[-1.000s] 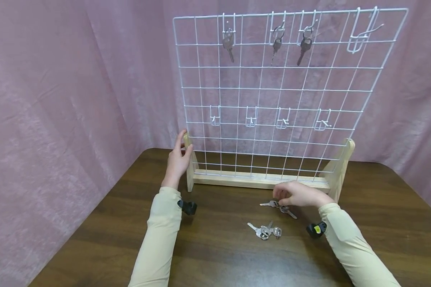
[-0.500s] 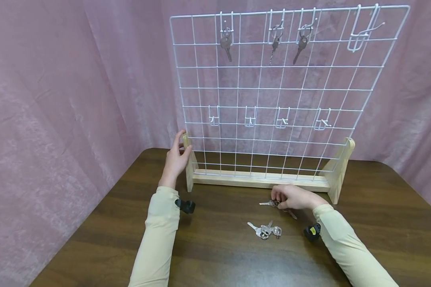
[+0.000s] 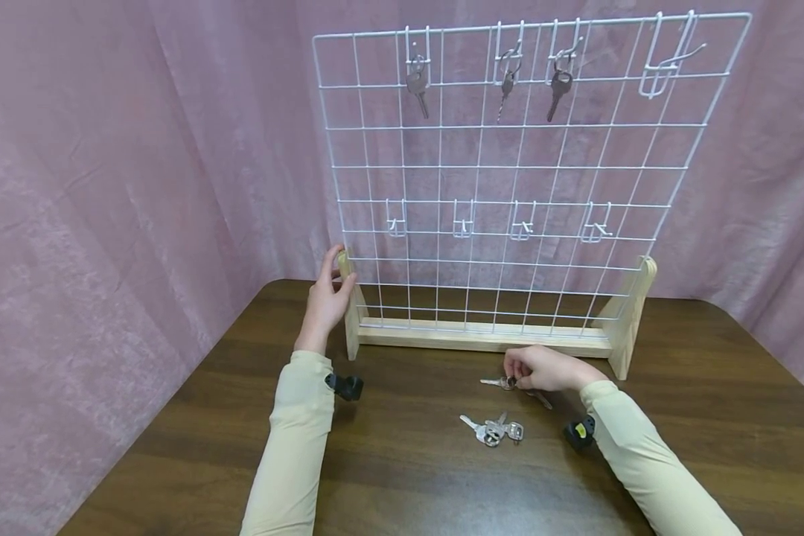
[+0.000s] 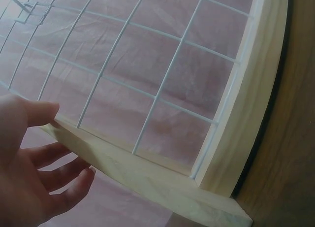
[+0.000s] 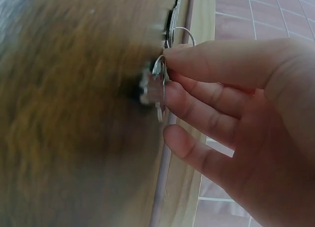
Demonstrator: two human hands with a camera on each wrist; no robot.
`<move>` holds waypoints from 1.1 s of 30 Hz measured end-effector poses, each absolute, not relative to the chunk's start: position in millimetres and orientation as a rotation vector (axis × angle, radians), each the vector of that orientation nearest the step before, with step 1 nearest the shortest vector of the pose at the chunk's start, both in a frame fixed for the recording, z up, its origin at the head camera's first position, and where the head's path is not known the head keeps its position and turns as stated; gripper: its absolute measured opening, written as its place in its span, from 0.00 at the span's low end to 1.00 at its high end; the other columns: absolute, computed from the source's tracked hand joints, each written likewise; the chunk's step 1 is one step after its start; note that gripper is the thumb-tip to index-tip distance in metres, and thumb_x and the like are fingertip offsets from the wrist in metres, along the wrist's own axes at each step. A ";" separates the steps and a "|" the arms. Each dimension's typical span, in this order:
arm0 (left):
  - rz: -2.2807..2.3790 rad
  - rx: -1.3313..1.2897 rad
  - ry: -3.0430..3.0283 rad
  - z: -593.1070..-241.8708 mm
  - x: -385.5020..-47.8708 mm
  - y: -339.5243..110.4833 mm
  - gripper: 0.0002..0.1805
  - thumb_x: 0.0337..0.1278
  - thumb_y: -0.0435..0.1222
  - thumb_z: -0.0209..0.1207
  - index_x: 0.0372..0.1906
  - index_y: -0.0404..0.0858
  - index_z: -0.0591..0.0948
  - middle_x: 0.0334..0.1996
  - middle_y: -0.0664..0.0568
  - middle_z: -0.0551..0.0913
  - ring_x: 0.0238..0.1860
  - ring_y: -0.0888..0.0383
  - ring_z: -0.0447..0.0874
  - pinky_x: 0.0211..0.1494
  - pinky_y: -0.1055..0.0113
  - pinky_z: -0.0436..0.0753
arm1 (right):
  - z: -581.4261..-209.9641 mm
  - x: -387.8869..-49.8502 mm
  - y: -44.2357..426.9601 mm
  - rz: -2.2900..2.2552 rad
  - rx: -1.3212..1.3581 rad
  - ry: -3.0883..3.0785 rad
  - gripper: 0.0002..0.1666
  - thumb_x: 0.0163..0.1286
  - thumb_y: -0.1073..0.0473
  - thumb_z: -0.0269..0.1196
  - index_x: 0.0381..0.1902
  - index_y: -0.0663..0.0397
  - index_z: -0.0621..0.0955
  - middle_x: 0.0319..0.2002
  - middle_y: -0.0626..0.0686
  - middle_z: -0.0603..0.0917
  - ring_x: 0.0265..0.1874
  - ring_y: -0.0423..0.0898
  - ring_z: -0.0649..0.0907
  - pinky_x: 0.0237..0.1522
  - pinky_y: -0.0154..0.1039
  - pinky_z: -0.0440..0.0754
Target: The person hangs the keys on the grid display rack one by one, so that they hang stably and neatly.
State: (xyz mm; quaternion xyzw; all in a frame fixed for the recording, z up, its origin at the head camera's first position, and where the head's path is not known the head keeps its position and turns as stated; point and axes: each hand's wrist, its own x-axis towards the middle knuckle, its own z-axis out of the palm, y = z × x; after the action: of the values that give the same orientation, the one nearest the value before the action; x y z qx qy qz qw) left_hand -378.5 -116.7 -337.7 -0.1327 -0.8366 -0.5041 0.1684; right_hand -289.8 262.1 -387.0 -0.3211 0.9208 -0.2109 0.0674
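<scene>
My left hand (image 3: 326, 301) holds the left wooden upright (image 4: 123, 170) of a white wire grid rack (image 3: 502, 165), thumb on one side and fingers on the other. At the table near the rack's base, my right hand (image 3: 549, 368) pinches a thin metal key ring (image 5: 160, 64) between thumb and fingertips. A silver key (image 3: 492, 382) sticks out left of these fingers, and another key (image 3: 540, 400) lies partly hidden below the hand. Closer to the front lies a loose cluster of silver keys (image 3: 492, 432).
Three keys hang along the top row on white hooks, among them the leftmost key (image 3: 417, 85). The top right hook (image 3: 663, 67) is bare, as are several lower hooks (image 3: 463, 223). Pink curtains (image 3: 141, 186) stand behind the brown wooden table (image 3: 402, 476).
My right hand has shifted slightly left and down onto the rear keys, its fingers closing on the ring. The left hand stays on the upright. The head view has shifted slightly.
</scene>
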 end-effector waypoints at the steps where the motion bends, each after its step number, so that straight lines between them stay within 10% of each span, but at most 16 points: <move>1: -1.434 -0.376 -2.378 -337.7 -378.8 -117.0 0.30 0.71 0.41 0.51 0.73 0.57 0.56 0.60 0.34 0.76 0.55 0.38 0.80 0.53 0.43 0.81 | -387.1 -290.4 262.1 -0.634 -0.954 2.775 0.09 0.56 0.73 0.61 0.31 0.54 0.76 0.23 0.43 0.74 0.24 0.32 0.71 0.28 0.28 0.72; 33: -1.403 -0.364 -2.387 -340.9 -380.8 -116.1 0.31 0.72 0.41 0.50 0.74 0.60 0.54 0.61 0.34 0.75 0.56 0.38 0.80 0.52 0.43 0.82 | -354.9 -280.3 259.5 -0.697 -1.098 2.905 0.05 0.63 0.69 0.61 0.33 0.55 0.77 0.26 0.45 0.81 0.27 0.30 0.76 0.31 0.30 0.76</move>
State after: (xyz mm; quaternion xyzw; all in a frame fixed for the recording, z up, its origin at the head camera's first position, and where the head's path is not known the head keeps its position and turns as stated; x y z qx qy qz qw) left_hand -380.8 -116.1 -340.9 -0.1282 -0.8418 -0.4948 0.1734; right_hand -280.3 259.5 -354.9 -0.3450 0.9125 -0.2188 -0.0205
